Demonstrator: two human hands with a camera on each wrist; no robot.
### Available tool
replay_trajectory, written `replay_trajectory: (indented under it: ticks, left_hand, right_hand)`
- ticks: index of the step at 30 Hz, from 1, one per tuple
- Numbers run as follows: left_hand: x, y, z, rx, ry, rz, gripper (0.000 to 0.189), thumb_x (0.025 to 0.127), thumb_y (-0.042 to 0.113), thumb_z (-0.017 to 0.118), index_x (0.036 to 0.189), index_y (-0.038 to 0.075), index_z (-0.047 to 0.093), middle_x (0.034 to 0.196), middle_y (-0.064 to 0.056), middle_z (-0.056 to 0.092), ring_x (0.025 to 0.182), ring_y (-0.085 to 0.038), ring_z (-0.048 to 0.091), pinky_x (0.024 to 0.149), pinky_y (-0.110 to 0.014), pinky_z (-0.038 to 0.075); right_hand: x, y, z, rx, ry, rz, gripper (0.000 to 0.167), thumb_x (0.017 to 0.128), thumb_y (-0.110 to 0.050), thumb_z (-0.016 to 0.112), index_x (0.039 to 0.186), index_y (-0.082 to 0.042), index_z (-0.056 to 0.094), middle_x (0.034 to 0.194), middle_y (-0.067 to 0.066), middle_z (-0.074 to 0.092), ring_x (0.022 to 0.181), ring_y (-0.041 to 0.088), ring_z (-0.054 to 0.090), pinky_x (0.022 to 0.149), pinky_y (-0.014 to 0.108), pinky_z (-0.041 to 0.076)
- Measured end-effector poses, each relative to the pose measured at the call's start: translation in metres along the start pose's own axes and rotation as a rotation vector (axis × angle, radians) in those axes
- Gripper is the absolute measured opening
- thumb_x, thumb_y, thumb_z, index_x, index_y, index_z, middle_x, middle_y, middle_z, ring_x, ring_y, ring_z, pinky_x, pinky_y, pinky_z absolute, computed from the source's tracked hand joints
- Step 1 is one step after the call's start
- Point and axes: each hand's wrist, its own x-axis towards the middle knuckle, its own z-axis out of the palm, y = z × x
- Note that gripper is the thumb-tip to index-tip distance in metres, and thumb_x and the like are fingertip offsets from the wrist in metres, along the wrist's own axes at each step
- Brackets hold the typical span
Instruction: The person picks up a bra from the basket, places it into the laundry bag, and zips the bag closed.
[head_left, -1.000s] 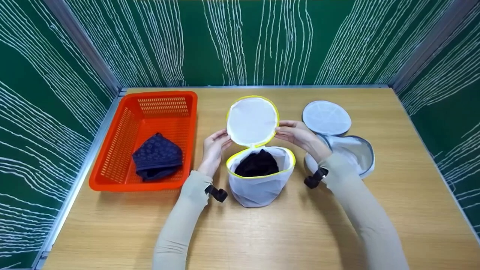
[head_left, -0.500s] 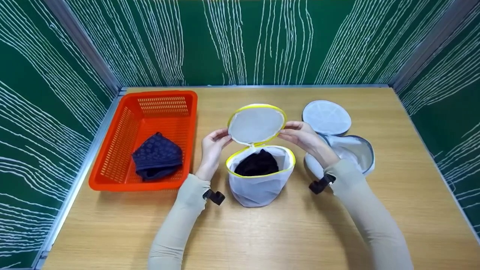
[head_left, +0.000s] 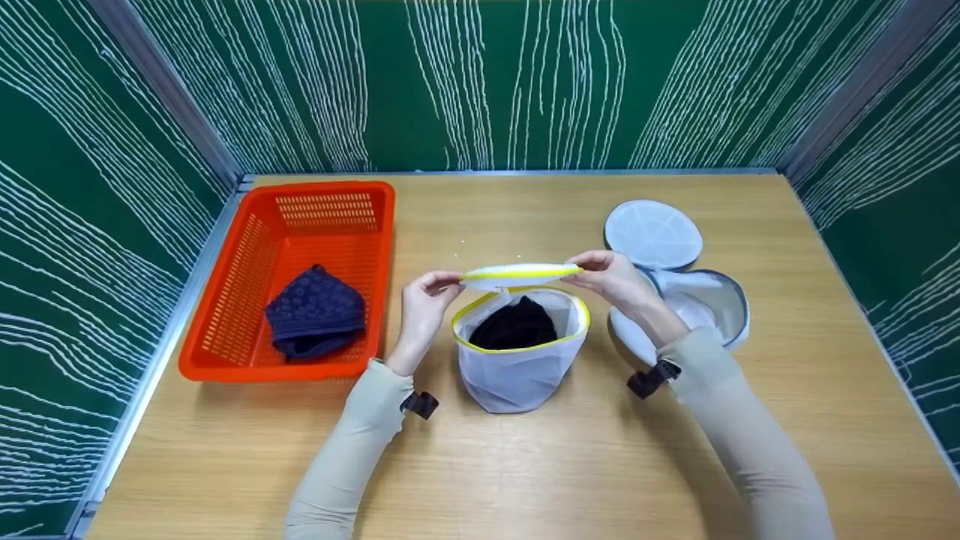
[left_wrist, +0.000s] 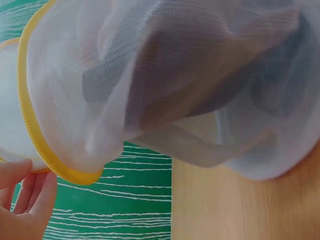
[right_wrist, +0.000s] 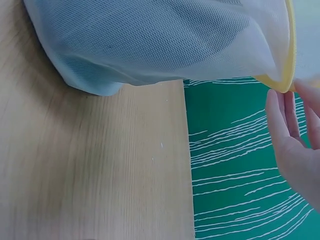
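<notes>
A white mesh laundry bag (head_left: 517, 379) with yellow zip edging stands upright on the table, its mouth uncovered. Inside lies a black cloth item (head_left: 516, 326). The bag's round lid (head_left: 517, 279) is held nearly edge-on above the back of the mouth, joined there by a short hinge. My left hand (head_left: 424, 311) pinches the lid's left edge between thumb and fingers. On the opposite edge, my right hand (head_left: 616, 285) pinches the lid too. Both wrist views show the mesh side (left_wrist: 75, 75) with dark cloth behind it, and fingertips at the yellow edge.
At left, an orange plastic basket (head_left: 259, 373) holds a dark blue patterned cloth item (head_left: 315, 311). To the right, a second mesh bag with grey edging (head_left: 731, 307) lies with its round lid (head_left: 654, 234) folded back, partly behind my right arm. Green walls enclose the table.
Both hands have tilted the lid forward and down, from facing the camera to nearly edge-on. The hands have moved slightly apart. The bag, its contents and the basket stay put.
</notes>
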Motion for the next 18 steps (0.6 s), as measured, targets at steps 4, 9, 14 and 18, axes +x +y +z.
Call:
replay_trajectory:
  ticks: [4, 9, 14, 18]
  left_hand:
    - [-0.004, -0.002, -0.002, 0.053, -0.033, 0.056, 0.014, 0.075, -0.009, 0.061, 0.089, -0.014, 0.062, 0.086, -0.023, 0.063, 0.081, -0.021, 0.062, 0.076, -0.026, 0.049]
    - [-0.014, 0.009, -0.003, 0.121, -0.069, 0.110, 0.012, 0.076, -0.009, 0.060, 0.086, -0.013, 0.063, 0.085, -0.022, 0.063, 0.082, -0.028, 0.061, 0.076, -0.029, 0.049]
    - [-0.016, 0.004, -0.004, 0.187, -0.093, 0.179, 0.010, 0.076, -0.010, 0.060, 0.083, -0.008, 0.066, 0.085, -0.018, 0.065, 0.083, -0.027, 0.061, 0.078, -0.031, 0.049]
    - [-0.016, -0.007, -0.006, 0.272, -0.103, 0.270, 0.010, 0.075, -0.008, 0.062, 0.081, -0.002, 0.068, 0.085, -0.013, 0.066, 0.084, -0.022, 0.062, 0.080, -0.024, 0.048]
  right_hand:
    - [-0.004, 0.002, -0.002, -0.200, 0.030, -0.034, 0.011, 0.078, -0.003, 0.065, 0.086, -0.011, 0.069, 0.087, -0.002, 0.066, 0.087, 0.010, 0.059, 0.076, 0.021, 0.048]
    - [-0.008, 0.003, -0.004, -0.317, 0.055, -0.059, 0.015, 0.079, -0.009, 0.065, 0.093, -0.004, 0.067, 0.093, 0.000, 0.065, 0.093, 0.011, 0.057, 0.079, 0.020, 0.046]
    - [-0.011, 0.007, -0.005, -0.344, 0.061, -0.095, 0.016, 0.078, -0.010, 0.066, 0.093, -0.003, 0.068, 0.094, 0.002, 0.065, 0.093, 0.011, 0.058, 0.081, 0.020, 0.046]
    - [-0.012, 0.012, -0.005, -0.326, 0.043, -0.169, 0.014, 0.078, -0.004, 0.065, 0.091, 0.000, 0.068, 0.094, 0.007, 0.066, 0.091, 0.011, 0.060, 0.080, 0.022, 0.047]
